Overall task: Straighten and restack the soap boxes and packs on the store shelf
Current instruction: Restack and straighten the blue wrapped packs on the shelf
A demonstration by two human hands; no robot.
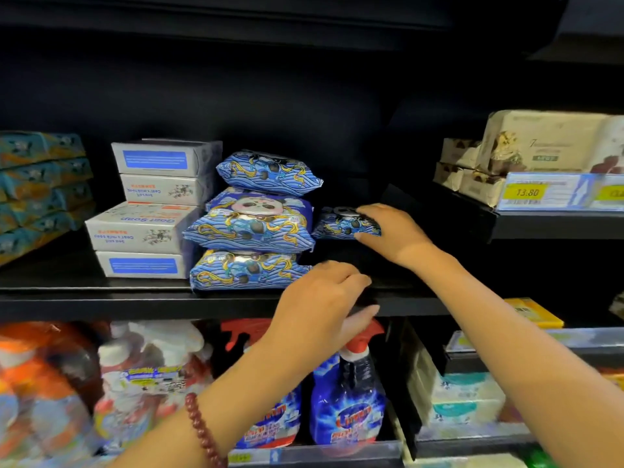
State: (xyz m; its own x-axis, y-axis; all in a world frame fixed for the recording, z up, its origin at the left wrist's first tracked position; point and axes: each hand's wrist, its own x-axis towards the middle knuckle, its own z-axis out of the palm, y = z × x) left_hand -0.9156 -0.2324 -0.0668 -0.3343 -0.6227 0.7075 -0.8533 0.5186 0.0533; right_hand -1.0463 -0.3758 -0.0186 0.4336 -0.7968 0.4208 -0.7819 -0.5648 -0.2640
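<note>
On the black shelf (101, 298) stands a stack of white goat soap boxes (148, 228), several high and slightly askew. Right of it, three blue panda-print packs (250, 224) lie stacked, the top one tilted. A fourth blue pack (337, 224) lies deeper in the shelf to the right; my right hand (391, 231) grips its right end. My left hand (324, 298) hovers at the shelf's front edge with fingers loosely curled, holding nothing.
Teal packs (40, 190) are piled at far left. Beige boxes (540, 143) and yellow price tags (526, 192) sit on the right-hand shelf. Below are spray bottles (347, 400), detergent jugs (141, 373) and tissue packs (462, 396).
</note>
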